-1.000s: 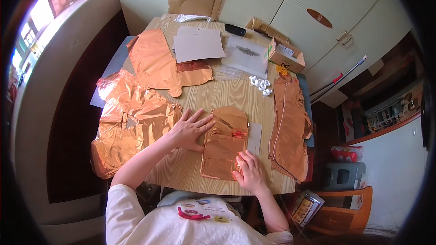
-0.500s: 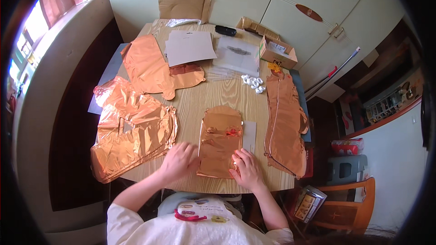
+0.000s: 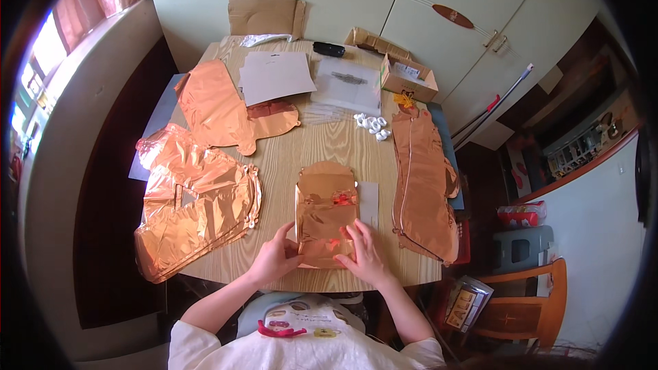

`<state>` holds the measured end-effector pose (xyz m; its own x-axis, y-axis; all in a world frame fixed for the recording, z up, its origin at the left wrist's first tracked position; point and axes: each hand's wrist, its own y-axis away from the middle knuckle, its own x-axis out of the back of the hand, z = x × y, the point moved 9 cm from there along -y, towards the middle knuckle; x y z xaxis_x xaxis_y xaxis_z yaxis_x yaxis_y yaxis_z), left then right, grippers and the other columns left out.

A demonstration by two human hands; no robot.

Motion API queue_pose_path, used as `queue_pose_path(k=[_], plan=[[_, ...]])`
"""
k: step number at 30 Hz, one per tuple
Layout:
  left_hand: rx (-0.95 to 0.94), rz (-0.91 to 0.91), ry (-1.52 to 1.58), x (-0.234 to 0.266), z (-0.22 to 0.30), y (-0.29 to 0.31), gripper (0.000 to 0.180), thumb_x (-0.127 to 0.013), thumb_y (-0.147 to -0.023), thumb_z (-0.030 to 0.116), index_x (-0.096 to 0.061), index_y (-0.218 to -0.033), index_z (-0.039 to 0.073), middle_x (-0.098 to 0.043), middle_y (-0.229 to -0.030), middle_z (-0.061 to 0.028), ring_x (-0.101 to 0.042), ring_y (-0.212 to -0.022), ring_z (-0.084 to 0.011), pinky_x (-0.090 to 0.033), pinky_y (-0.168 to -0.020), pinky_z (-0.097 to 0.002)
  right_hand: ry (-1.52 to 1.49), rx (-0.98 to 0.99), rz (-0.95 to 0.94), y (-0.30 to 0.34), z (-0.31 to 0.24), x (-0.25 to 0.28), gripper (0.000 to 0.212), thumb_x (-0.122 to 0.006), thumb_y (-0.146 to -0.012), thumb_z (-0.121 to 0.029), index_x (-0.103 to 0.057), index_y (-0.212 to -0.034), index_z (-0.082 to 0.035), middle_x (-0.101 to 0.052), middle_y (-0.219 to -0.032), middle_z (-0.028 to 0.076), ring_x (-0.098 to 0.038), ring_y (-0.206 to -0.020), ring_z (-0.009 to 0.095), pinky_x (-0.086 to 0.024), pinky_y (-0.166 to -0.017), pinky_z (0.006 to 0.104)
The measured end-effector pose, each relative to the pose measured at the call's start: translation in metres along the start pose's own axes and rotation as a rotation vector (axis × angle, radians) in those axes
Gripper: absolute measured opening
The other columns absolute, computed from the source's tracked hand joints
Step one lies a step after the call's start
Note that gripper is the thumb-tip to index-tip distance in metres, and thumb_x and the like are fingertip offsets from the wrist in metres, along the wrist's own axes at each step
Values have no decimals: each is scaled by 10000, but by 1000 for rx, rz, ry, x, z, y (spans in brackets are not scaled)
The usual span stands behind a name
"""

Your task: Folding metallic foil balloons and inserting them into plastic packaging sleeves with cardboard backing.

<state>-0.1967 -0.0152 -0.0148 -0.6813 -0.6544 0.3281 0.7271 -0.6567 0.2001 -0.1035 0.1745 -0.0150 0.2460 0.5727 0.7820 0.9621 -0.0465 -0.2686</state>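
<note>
A folded copper-coloured foil balloon (image 3: 327,216) lies on the table in front of me, over a pale card (image 3: 369,199) that shows along its right side. My left hand (image 3: 276,255) is at the balloon's lower left edge, its index finger and thumb apart. On the opposite edge rests my right hand (image 3: 363,253), fingers spread and thumb reaching onto the foil. Both hands touch or nearly touch the balloon's sides; neither plainly grips it. Small red reflections show on the foil.
More flat foil balloons lie at left (image 3: 195,205), far left (image 3: 216,106) and right (image 3: 425,185). Farther back are white cards (image 3: 277,77), clear plastic bags (image 3: 346,85), white ribbon rolls (image 3: 372,123), a black object (image 3: 329,48) and a cardboard box (image 3: 409,77). A wooden chair (image 3: 548,301) stands right.
My left hand has moved in against the balloon's left edge, and its fingers have spread. My right thumb now lies farther over the foil. The whole view has shifted slightly.
</note>
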Motion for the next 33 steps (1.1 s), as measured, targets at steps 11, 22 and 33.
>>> queue_pose_path(k=[11,22,33], plan=[[-668,196,-406,8,49,-22,238,-688,-740,47,-703,-977,49,-691,-871,-93,-675,-766,-257,-544,-688,-364,-170,-223,121,-45,45,16,1170,-842,-744,-265,-16,-1532,-11,-225,-1523,291,-332,-1379,421,-325,-1115,477],[-1074,87,-625,6,56,18,261,-677,-733,121,-682,-994,117,-690,-1024,-10,-668,-981,-178,-513,-797,-354,-238,371,17,-30,-34,58,296,-791,-738,-119,-697,-1016,-80,-676,-976,53,-659,-903,219,-530,-792,343],[-857,-109,-748,-7,36,21,322,-607,-812,128,-654,-1126,79,-662,-1207,-62,-607,-1181,-229,-467,-1026,-389,121,406,-87,19,-51,19,235,-693,-841,-142,-711,-1076,-135,-687,-1132,36,-643,-1112,230,-496,-1002,402]])
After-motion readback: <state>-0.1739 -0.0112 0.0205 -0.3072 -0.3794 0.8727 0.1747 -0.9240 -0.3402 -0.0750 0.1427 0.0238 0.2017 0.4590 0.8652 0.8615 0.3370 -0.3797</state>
